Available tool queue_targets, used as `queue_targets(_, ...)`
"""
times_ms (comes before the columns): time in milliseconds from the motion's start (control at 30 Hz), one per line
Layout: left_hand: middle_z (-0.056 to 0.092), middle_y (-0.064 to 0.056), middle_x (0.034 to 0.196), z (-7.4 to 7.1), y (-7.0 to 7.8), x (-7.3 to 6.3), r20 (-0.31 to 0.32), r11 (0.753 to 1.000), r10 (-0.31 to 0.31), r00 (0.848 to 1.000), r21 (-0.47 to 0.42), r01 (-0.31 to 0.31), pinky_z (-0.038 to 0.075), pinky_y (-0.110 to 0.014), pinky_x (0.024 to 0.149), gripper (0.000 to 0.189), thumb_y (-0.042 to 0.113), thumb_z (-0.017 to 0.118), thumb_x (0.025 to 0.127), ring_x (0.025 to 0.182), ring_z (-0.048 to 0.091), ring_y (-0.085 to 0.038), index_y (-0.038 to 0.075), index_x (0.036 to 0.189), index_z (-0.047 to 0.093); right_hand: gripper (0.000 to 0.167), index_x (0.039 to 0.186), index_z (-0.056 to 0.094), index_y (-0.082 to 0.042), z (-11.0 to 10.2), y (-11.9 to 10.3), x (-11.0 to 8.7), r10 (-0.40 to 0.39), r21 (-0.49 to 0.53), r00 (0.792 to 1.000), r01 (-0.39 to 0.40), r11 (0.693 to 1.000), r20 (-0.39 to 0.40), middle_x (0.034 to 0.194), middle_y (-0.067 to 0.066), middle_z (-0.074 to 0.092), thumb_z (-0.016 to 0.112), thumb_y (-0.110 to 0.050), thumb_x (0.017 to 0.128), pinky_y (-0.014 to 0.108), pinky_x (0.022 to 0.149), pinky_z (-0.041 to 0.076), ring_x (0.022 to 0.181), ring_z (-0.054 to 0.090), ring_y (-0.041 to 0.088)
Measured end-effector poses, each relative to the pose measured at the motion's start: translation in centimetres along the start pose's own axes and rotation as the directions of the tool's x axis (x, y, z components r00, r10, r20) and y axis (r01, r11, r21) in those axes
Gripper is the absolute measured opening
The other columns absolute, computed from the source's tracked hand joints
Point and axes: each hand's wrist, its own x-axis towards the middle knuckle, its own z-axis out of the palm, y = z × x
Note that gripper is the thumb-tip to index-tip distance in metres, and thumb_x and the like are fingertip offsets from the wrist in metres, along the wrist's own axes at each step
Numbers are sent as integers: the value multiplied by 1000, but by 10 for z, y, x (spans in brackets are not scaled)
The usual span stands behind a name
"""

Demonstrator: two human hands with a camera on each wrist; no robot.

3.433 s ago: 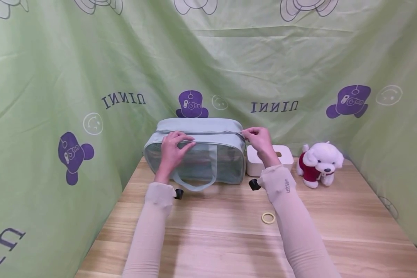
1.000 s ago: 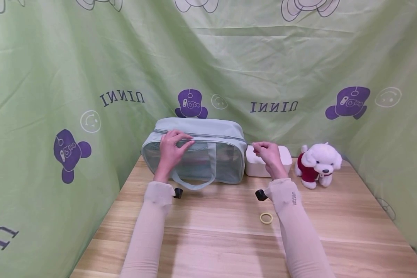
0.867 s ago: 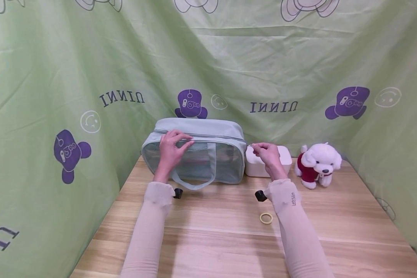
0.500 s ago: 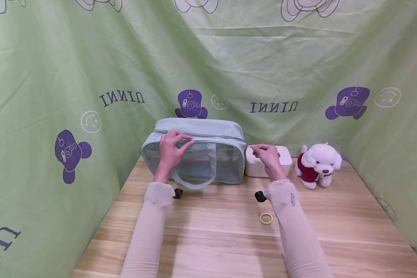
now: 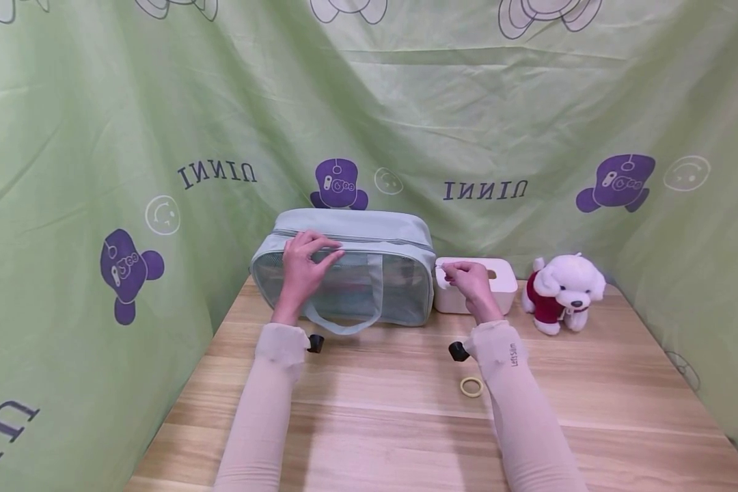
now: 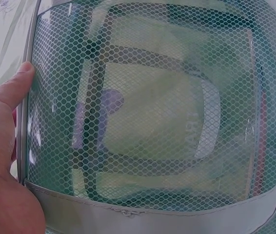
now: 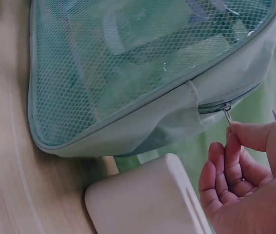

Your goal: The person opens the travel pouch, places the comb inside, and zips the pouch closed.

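Observation:
A pale green-blue bag (image 5: 357,220) with see-through mesh sides stands upright at the back of the table. Its zipper (image 5: 381,240) runs along the top and bends down the right end. My left hand (image 5: 301,270) grips the top front edge, thumb on the front and fingers behind. At the right end, my right hand (image 5: 475,281) pinches the metal zipper pull (image 7: 227,117) between thumb and index finger; its other fingers are curled. The slider sits near the zipper's lower end, beside a fabric tab. A carry strap (image 5: 376,290) hangs down the bag's front.
Just right of the bag stands a white box (image 5: 503,295) with a hole in its top, partly behind my right hand. A white plush dog (image 5: 566,290) in red sits farther right. A yellow ring (image 5: 471,387) lies on the wooden table (image 5: 393,417). Green curtain (image 5: 406,123) surrounds it.
Since the earliest frame, my right hand has moved from the bag's top right corner down and right, drawing the zipper pull down the end. Lately it dips slightly lower. My left hand stays put.

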Motion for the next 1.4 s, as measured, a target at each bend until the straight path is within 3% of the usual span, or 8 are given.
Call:
queue_targets(167, 71, -10, 96, 0, -1, 0, 6, 1000, -9, 1000, -1, 9, 37, -46, 95, 21, 23, 87, 83, 97, 60, -29, 10, 99, 81, 35, 124, 67, 11, 2, 5, 2, 14, -10, 1000, -14, 1000, -2, 92, 3, 71, 68, -14, 100, 25, 84, 56, 76, 62, 4)
queue_targets(400, 71, -9, 95, -1, 1, 0, -7, 1000, 7, 1000, -12, -7, 37, -47, 92, 20, 21, 89, 81, 95, 60, -29, 11, 97, 82, 32, 119, 70, 8, 6, 9, 2, 38, -18, 999, -38, 999, -11, 76, -9, 66, 70, -16, 98, 25, 79, 53, 74, 63, 4)
queue_targets(667, 71, -9, 95, 1, -1, 0, -7, 1000, -3, 1000, -7, 3, 38, -47, 93, 19, 22, 88, 82, 96, 60, -29, 11, 97, 82, 32, 118, 70, 9, 8, 12, 3, 21, -32, 999, -21, 999, -29, 110, 20, 73, 70, -17, 99, 28, 81, 53, 81, 66, 10)
queue_targets(1000, 70, -9, 95, 0, -1, -1, -5, 1000, 2, 1000, 2, -2, 38, -48, 91, 19, 22, 88, 83, 95, 60, -29, 12, 98, 82, 30, 116, 72, 9, 11, 14, 1, 7, -62, 999, -9, 998, -37, 80, -2, 69, 69, -16, 99, 21, 72, 48, 80, 62, 12)
queue_targets(1233, 71, -9, 95, 1, 0, 0, -4, 1000, -2, 1000, -3, 2, 38, -47, 93, 19, 22, 88, 82, 95, 60, -29, 12, 98, 82, 30, 116, 73, 7, 12, 14, 0, 7, -107, 998, -13, 994, -57, 94, 11, 74, 71, -17, 98, 21, 70, 48, 88, 65, 22)
queue_targets(1400, 71, -10, 95, 1, 1, -1, 2, 1000, -8, 1000, -14, 8, 38, -47, 93, 20, 21, 88, 82, 95, 60, -29, 11, 98, 82, 29, 113, 74, 7, 12, 14, -1, 10, -111, 998, -17, 994, -63, 88, 8, 73, 71, -17, 98, 21, 68, 47, 87, 65, 23)
